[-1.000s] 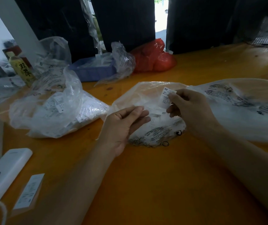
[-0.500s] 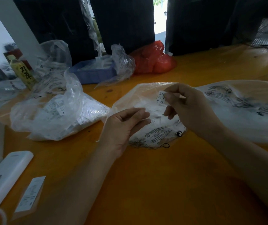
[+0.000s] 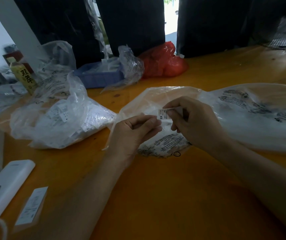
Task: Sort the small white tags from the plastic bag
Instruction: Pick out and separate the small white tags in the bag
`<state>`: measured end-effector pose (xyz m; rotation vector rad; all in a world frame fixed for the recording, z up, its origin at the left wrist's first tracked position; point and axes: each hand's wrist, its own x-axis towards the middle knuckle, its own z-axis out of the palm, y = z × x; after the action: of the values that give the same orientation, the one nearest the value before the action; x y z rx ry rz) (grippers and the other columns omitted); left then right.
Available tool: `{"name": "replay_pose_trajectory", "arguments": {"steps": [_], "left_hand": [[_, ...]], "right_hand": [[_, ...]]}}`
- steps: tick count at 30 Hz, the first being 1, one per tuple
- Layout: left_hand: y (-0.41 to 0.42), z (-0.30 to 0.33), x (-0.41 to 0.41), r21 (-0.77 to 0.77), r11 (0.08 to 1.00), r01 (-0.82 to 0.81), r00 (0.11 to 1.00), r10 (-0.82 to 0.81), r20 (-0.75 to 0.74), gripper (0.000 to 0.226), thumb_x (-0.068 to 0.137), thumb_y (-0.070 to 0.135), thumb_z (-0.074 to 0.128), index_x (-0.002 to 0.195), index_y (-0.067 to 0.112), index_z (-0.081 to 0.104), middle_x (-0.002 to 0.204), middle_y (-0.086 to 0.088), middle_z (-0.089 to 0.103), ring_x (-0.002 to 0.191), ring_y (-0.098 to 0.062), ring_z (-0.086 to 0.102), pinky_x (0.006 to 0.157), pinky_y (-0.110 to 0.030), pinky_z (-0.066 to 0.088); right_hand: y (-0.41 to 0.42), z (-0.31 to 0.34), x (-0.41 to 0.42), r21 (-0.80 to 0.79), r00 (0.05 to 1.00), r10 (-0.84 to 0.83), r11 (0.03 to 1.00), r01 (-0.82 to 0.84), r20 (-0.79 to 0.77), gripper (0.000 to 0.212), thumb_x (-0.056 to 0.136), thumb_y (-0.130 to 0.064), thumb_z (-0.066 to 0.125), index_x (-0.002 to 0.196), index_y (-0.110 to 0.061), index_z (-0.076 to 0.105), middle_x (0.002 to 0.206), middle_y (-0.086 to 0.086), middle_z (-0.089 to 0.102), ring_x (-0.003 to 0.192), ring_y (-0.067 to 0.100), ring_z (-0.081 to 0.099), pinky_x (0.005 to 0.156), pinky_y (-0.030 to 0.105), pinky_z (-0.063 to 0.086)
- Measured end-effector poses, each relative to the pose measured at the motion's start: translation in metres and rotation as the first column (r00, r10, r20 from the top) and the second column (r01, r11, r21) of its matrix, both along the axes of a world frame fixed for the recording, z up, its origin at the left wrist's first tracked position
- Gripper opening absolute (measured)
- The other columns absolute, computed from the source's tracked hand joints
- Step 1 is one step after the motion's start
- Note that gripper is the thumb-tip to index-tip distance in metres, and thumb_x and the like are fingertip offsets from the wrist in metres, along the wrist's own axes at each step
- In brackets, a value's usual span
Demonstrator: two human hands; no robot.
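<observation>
My right hand (image 3: 194,122) pinches a small white tag (image 3: 163,114) marked XS between thumb and forefinger, above a flat clear plastic bag (image 3: 149,99) on the orange table. My left hand (image 3: 131,132) is just left of the tag, fingers curled, fingertips close to the tag's lower edge; I cannot tell whether they touch it. A fuller clear bag (image 3: 57,122) holding several white tags lies to the left. Another printed clear bag (image 3: 259,115) spreads out on the right.
At the back stand a blue tray (image 3: 100,77) under crumpled plastic, a red plastic bag (image 3: 163,63) and a yellow-labelled bottle (image 3: 24,75). A white remote-like device (image 3: 7,186) and a white card (image 3: 31,207) lie at the front left. Dark panels close off the far edge.
My right hand has carried the tag down and left toward my left hand. My left hand has risen and curled its fingers up next to the tag.
</observation>
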<state>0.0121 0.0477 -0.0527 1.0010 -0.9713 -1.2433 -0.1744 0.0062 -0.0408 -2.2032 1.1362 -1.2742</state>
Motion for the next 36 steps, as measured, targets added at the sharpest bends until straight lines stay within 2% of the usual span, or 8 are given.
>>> {"name": "replay_pose_trajectory", "arguments": {"steps": [4, 7, 13, 17, 21, 25, 32, 36], "left_hand": [[0.0002, 0.0006, 0.0, -0.009, 0.999, -0.032, 0.999, 0.033, 0.036, 0.024, 0.082, 0.02, 0.082, 0.104, 0.011, 0.082, 0.106, -0.017, 0.081, 0.1, -0.03, 0.08, 0.084, -0.024, 0.062], [0.0013, 0.002, 0.0004, -0.03, 0.998, -0.059, 0.996, 0.061, 0.071, 0.024, 0.077, 0.024, 0.084, 0.1, 0.015, 0.083, 0.108, -0.016, 0.081, 0.098, -0.029, 0.08, 0.083, -0.024, 0.063], [0.0039, 0.0046, -0.0018, -0.028, 0.999, -0.025, 0.992, 0.028, 0.122, 0.031, 0.072, 0.024, 0.086, 0.1, 0.013, 0.082, 0.1, -0.015, 0.082, 0.095, -0.027, 0.081, 0.08, -0.022, 0.062], [0.0035, 0.0044, -0.0023, -0.018, 1.0, -0.018, 0.994, 0.019, 0.104, 0.031, 0.071, 0.023, 0.087, 0.099, 0.012, 0.082, 0.101, -0.015, 0.082, 0.096, -0.027, 0.081, 0.081, -0.022, 0.062], [0.0016, 0.004, -0.001, -0.011, 0.999, -0.031, 0.996, 0.032, 0.078, 0.033, 0.065, 0.03, 0.091, 0.095, 0.018, 0.087, 0.116, -0.018, 0.078, 0.097, -0.03, 0.08, 0.083, -0.024, 0.062], [0.0004, 0.0027, 0.0019, 0.004, 0.999, -0.036, 0.998, 0.036, 0.05, 0.02, 0.075, 0.023, 0.085, 0.095, 0.02, 0.087, 0.116, -0.018, 0.078, 0.098, -0.03, 0.08, 0.083, -0.024, 0.063], [0.0019, 0.0046, -0.0003, 0.015, 1.0, 0.015, 0.998, -0.016, 0.055, 0.034, 0.062, 0.031, 0.091, 0.093, 0.017, 0.086, 0.105, -0.016, 0.081, 0.099, -0.028, 0.08, 0.082, -0.022, 0.062], [0.0016, 0.0043, -0.0002, 0.02, 1.0, 0.013, 0.998, -0.014, 0.06, 0.033, 0.069, 0.022, 0.088, 0.1, 0.012, 0.083, 0.105, -0.016, 0.081, 0.099, -0.028, 0.08, 0.082, -0.022, 0.062]], "right_hand": [[-0.002, -0.002, -0.0004, -0.025, 0.997, -0.002, 1.0, 0.001, -0.074, 0.015, 0.099, -0.02, 0.063, 0.112, -0.024, 0.071, 0.083, -0.029, 0.057, 0.067, -0.007, 0.064, 0.062, 0.005, 0.046], [-0.0029, -0.0037, -0.0004, -0.019, 0.994, -0.004, 1.0, 0.002, -0.108, 0.017, 0.099, -0.023, 0.065, 0.113, -0.027, 0.072, 0.086, -0.032, 0.054, 0.073, -0.019, 0.056, 0.067, 0.0, 0.042], [-0.0013, 0.0004, -0.0013, 0.007, 0.995, -0.046, 0.999, 0.046, 0.093, 0.013, 0.099, -0.021, 0.065, 0.109, -0.028, 0.069, 0.082, -0.026, 0.063, 0.065, -0.003, 0.067, 0.059, 0.01, 0.049], [-0.0021, -0.0019, -0.0011, 0.016, 0.997, -0.031, 0.999, 0.03, 0.074, 0.013, 0.099, -0.02, 0.064, 0.11, -0.026, 0.069, 0.081, -0.023, 0.065, 0.066, -0.001, 0.068, 0.062, 0.014, 0.053], [-0.004, -0.004, -0.0003, -0.034, 0.999, -0.035, 0.999, 0.034, -0.015, 0.012, 0.098, -0.02, 0.065, 0.108, -0.024, 0.07, 0.077, -0.027, 0.06, 0.071, -0.004, 0.064, 0.065, 0.005, 0.046], [-0.0044, -0.0055, 0.0002, -0.04, 0.997, -0.014, 0.999, 0.011, -0.076, 0.013, 0.098, -0.018, 0.064, 0.109, -0.023, 0.071, 0.081, -0.029, 0.055, 0.076, -0.007, 0.061, 0.069, 0.002, 0.044], [-0.0047, -0.0041, 0.0001, 0.001, 0.997, -0.057, 0.998, 0.057, 0.052, 0.012, 0.099, -0.017, 0.063, 0.109, -0.022, 0.069, 0.084, -0.02, 0.066, 0.07, 0.0, 0.068, 0.065, 0.015, 0.053], [-0.0039, -0.0037, -0.0001, 0.002, 0.997, -0.05, 0.999, 0.05, 0.061, 0.012, 0.099, -0.017, 0.063, 0.109, -0.022, 0.068, 0.08, -0.02, 0.065, 0.069, -0.001, 0.067, 0.064, 0.012, 0.052]]}}
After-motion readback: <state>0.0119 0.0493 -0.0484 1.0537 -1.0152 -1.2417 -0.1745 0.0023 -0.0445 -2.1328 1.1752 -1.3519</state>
